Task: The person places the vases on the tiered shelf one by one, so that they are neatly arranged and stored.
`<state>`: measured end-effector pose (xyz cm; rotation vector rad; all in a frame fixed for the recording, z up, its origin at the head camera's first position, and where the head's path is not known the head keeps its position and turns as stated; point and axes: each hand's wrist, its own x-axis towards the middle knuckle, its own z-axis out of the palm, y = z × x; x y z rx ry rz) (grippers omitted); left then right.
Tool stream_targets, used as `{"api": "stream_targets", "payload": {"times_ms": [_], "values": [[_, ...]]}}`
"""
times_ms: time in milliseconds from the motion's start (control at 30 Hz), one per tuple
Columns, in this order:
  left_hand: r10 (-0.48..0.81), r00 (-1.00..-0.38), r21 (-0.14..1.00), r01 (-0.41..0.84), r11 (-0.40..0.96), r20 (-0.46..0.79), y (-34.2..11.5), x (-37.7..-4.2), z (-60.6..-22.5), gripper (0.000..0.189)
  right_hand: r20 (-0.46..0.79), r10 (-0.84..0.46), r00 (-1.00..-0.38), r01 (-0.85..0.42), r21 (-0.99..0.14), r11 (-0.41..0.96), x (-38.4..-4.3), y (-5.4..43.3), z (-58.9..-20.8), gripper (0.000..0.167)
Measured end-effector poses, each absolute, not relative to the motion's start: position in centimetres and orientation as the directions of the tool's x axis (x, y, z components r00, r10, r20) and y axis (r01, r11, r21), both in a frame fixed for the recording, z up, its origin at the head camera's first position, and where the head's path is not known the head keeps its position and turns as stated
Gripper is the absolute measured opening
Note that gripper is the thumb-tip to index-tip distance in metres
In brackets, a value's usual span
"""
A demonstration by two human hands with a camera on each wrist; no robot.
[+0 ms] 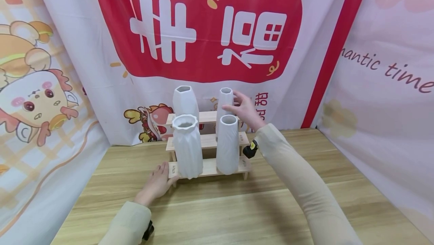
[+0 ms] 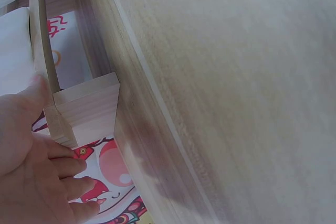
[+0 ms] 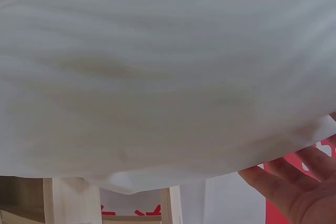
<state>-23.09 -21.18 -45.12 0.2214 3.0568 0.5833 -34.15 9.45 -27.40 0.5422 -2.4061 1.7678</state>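
My right hand [image 1: 245,108] holds the slim white vase [image 1: 225,98] at the back right of a three-tier wooden display stand [image 1: 207,117], thumb on the front and fingers at its far side. White vase surface [image 3: 157,93] fills most of the right wrist view, with fingertips [image 3: 254,177] against its edge. At the stand's lowest tier, my left hand [image 1: 157,182] grips the left end, the thumb over the board end [image 2: 63,129] and the fingers beside the leg. A ruffled-rim white vase [image 1: 188,149] and a textured one [image 1: 228,147] stand on the front tier.
Behind the ruffled vase stands an angular white vase [image 1: 184,100]. The stand rests on a wood-grain table [image 1: 217,215]. A printed cloth [image 1: 203,30] hangs close behind it, and further cloths flank the table [image 1: 383,124].
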Motion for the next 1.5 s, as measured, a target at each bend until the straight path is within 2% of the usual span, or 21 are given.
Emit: {"api": "stream_targets", "payload": {"times_ms": [367,800,1333,1500], "values": [[0.151,-0.988,0.364,0.146,0.92,0.014,-21.1,-23.2,-45.1,0.074,0.236,-0.285,-0.929,-0.32,-0.899,0.298,-35.0,9.6,-26.9,0.069],[0.152,-0.988,0.37,0.143,0.918,0.005,-21.1,-23.2,-44.9,0.074,0.21,-0.306,-0.929,-0.31,-0.892,0.33,-35.3,9.8,-26.9,0.068],[0.164,-0.986,0.39,0.14,0.91,-0.027,-20.9,-22.8,-44.1,0.075,0.198,-0.312,-0.929,-0.309,-0.878,0.365,-34.7,11.3,-27.2,0.073],[0.166,-0.985,0.406,0.132,0.904,-0.048,-21.1,-22.6,-43.5,0.076,0.188,-0.318,-0.929,-0.314,-0.856,0.411,-34.1,12.3,-27.3,0.077]]}}
